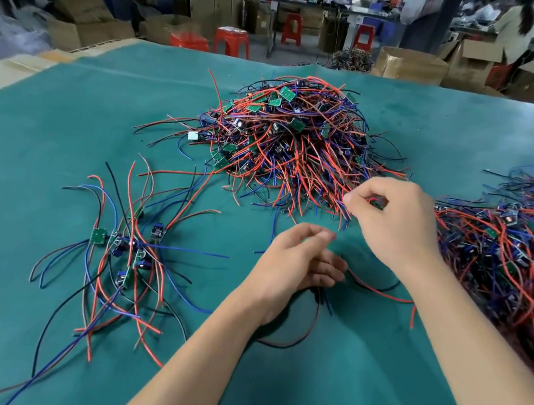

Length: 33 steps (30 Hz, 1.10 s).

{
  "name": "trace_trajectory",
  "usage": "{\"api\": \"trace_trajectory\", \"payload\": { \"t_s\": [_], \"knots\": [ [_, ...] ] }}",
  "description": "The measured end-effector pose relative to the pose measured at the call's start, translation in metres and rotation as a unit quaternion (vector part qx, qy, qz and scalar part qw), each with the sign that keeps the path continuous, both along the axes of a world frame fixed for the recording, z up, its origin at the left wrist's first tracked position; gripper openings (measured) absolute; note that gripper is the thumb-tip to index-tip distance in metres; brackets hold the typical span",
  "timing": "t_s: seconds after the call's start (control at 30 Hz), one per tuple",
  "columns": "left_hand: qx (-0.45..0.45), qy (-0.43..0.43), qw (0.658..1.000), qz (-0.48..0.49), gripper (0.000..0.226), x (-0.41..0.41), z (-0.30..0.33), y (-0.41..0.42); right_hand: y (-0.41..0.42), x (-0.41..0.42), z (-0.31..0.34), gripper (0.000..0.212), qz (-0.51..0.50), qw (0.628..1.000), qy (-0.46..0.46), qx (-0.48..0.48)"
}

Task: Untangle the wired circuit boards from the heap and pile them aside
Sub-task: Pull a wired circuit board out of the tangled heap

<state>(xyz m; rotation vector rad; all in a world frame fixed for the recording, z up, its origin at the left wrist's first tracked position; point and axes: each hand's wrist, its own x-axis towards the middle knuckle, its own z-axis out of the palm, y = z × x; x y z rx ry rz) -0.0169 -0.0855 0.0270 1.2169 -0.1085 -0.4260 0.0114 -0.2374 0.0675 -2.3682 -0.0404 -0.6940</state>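
Green felt-like cloth point(42, 141) covers the table. At near left, a small pile point(123, 250) of green boards trailing thin red, blue and black leads. Centre, far, the domed heap point(295, 144). Left hand point(298, 262) curls around wires near a board; right hand point(395, 218) pinches strands at the heap's near edge. No writing is legible.

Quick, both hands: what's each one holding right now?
Left hand: fingers curled, gripping wires that trail out beneath it.
Right hand: pinching wires at the near edge of the heap.
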Motion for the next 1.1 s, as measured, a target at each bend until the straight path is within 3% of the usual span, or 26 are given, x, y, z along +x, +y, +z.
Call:
{"api": "trace_trajectory", "payload": {
  "t_s": [0.13, 0.2, 0.3, 0.37, 0.47, 0.6, 0.87, 0.97, 1.1],
  "knots": [
    [-0.041, 0.028, 0.998, 0.036, 0.029, 0.003, -0.001, 0.001, -0.004, -0.020, -0.012, 0.011, -0.006, 1.000, -0.027, 0.015],
    [-0.043, 0.026, 0.998, 0.041, 0.027, 0.003, -0.001, 0.000, -0.007, -0.014, -0.023, 0.008, -0.018, 0.999, 0.019, -0.022],
    [-0.046, 0.021, 0.998, 0.039, 0.025, 0.004, -0.003, 0.000, -0.008, 0.002, -0.035, 0.041, -0.016, 0.985, 0.140, -0.098],
    [-0.042, 0.018, 0.998, 0.036, 0.026, 0.004, -0.003, 0.001, -0.004, 0.011, -0.039, 0.035, -0.019, 0.976, 0.161, -0.143],
    [-0.037, 0.016, 0.999, 0.032, 0.027, 0.004, -0.003, 0.000, 0.000, 0.022, -0.036, 0.004, -0.040, 0.981, 0.128, -0.142],
    [-0.030, 0.013, 0.999, 0.033, 0.024, 0.005, -0.005, 0.000, -0.003, 0.033, -0.030, 0.017, -0.067, 0.978, 0.154, -0.122],
    [-0.021, -0.002, 0.999, 0.047, 0.020, 0.005, -0.007, -0.001, -0.021, 0.020, -0.017, 0.021, -0.028, 0.996, 0.075, 0.046],
    [0.000, -0.023, 0.998, 0.063, 0.020, 0.003, -0.007, -0.001, -0.020, 0.000, -0.031, 0.017, -0.012, 0.998, 0.049, 0.039],
    [0.084, -0.082, 0.988, 0.100, 0.019, -0.003, -0.009, -0.006, -0.027, -0.020, -0.056, 0.015, 0.001, 0.998, 0.056, -0.038]
  ]
}}
